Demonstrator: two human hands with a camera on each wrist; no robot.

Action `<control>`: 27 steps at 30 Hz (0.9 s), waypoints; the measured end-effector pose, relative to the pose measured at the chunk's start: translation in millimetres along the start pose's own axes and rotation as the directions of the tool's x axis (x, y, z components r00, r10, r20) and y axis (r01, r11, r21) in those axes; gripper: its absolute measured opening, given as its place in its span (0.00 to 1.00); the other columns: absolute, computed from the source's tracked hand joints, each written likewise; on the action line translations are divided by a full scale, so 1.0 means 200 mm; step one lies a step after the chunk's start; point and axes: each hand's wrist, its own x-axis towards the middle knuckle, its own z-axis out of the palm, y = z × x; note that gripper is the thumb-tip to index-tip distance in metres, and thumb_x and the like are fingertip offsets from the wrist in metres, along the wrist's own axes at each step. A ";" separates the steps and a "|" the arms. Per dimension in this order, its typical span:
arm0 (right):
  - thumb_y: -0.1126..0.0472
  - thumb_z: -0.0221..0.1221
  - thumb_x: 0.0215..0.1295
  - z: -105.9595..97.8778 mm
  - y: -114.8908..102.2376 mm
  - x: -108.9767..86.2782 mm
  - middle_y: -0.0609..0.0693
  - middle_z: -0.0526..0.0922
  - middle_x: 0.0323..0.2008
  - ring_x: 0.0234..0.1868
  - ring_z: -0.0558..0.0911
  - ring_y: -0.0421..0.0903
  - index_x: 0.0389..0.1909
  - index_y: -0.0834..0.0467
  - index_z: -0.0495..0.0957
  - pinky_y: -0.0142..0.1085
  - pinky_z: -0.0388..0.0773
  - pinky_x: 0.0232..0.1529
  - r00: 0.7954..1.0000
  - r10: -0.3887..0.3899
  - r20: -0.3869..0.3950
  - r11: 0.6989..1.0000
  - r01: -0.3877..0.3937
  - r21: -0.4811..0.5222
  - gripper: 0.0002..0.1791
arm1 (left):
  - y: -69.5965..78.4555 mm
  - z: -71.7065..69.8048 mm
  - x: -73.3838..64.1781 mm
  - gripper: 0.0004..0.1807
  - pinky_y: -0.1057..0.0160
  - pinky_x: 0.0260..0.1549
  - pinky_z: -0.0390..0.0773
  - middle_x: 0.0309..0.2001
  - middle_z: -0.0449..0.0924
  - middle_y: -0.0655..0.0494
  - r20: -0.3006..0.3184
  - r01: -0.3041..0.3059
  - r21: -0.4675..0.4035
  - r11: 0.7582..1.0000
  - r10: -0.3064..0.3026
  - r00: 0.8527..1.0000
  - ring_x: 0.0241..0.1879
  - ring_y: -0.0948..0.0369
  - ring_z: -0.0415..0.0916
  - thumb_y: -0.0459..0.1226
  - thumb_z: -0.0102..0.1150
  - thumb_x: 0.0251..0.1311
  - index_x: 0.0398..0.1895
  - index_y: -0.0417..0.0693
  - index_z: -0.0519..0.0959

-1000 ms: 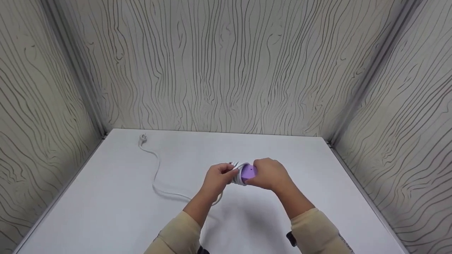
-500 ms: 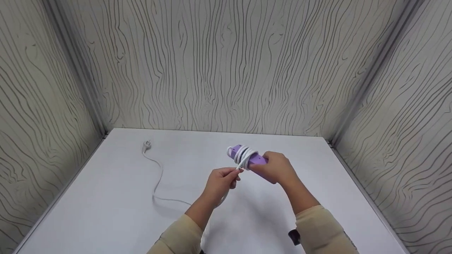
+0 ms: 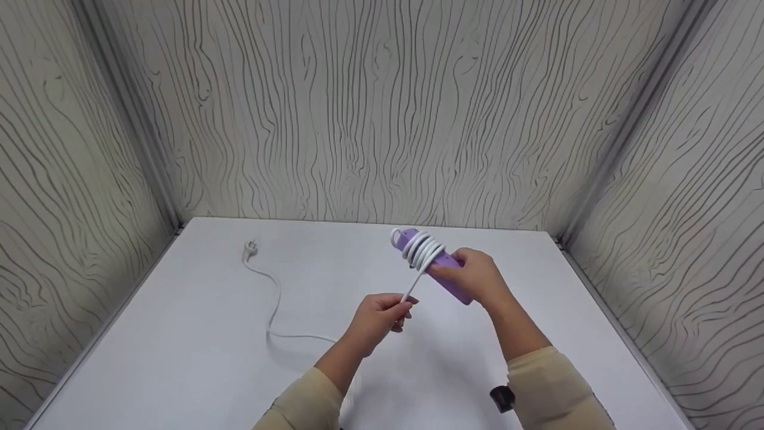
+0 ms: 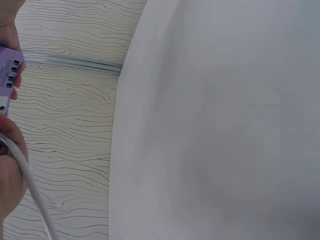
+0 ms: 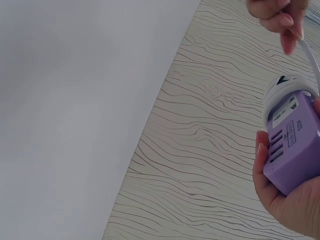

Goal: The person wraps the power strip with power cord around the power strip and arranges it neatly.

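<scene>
My right hand (image 3: 477, 276) grips a purple power strip (image 5: 296, 150) by its lower end, holding it tilted above the white table. Sockets and several USB slots show on its side in the right wrist view. Several turns of white power cord (image 3: 425, 251) lie round the strip's upper part. Below and to the left, my left hand (image 3: 379, 316) pinches the cord between thumb and fingers, and a straight stretch runs from there up to the coils. From the left hand the cord drops to the table, partly hidden by the forearm, and ends in a plug (image 3: 250, 247).
The white table (image 3: 197, 334) has wood-grain patterned panels (image 3: 382, 119) at its back and both sides. The loose cord (image 3: 277, 298) curves across the table's left part. A black band piece (image 3: 502, 398) shows at the right sleeve.
My right hand has raised the power strip and tilted it away from the left hand. The left hand has drawn slightly down, stretching the cord straight. The plug has shifted slightly right and nearer.
</scene>
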 end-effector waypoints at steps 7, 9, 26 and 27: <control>0.39 0.63 0.48 -0.04 -0.01 -0.03 0.55 0.80 0.41 0.41 0.79 0.53 0.47 0.60 0.75 0.51 0.76 0.43 1.000 -0.017 0.026 0.999 0.015 0.045 0.33 | -0.05 -0.02 0.00 0.12 0.66 0.27 0.77 0.27 0.77 0.50 0.017 0.003 0.014 1.000 -0.003 1.000 0.24 0.62 0.72 0.43 0.57 0.58 0.40 0.48 0.82; 0.39 0.63 0.48 -0.05 -0.02 -0.03 0.56 0.80 0.42 0.42 0.78 0.53 0.47 0.60 0.75 0.51 0.75 0.43 1.000 -0.012 0.025 0.998 0.011 0.057 0.33 | -0.06 -0.03 -0.01 0.12 0.66 0.26 0.77 0.27 0.77 0.49 0.024 0.004 0.010 1.000 -0.004 1.000 0.24 0.62 0.72 0.43 0.57 0.58 0.40 0.48 0.82; 0.43 0.66 0.46 -0.08 -0.08 -0.10 0.49 0.80 0.37 0.37 0.77 0.49 0.42 0.53 0.77 0.46 0.76 0.40 0.975 -0.203 0.089 0.978 0.198 0.061 0.25 | -0.17 -0.09 0.02 0.11 0.60 0.36 0.79 0.32 0.81 0.50 0.126 -0.035 0.107 0.994 0.021 0.992 0.30 0.58 0.78 0.42 0.57 0.59 0.41 0.50 0.83; 0.43 0.66 0.46 -0.08 -0.08 -0.11 0.49 0.80 0.37 0.37 0.77 0.48 0.42 0.52 0.77 0.45 0.76 0.40 0.969 -0.224 0.100 0.974 0.220 0.056 0.24 | -0.16 -0.09 0.03 0.10 0.61 0.36 0.79 0.32 0.81 0.50 0.129 -0.030 0.117 0.993 0.015 0.991 0.31 0.57 0.78 0.41 0.57 0.59 0.40 0.50 0.83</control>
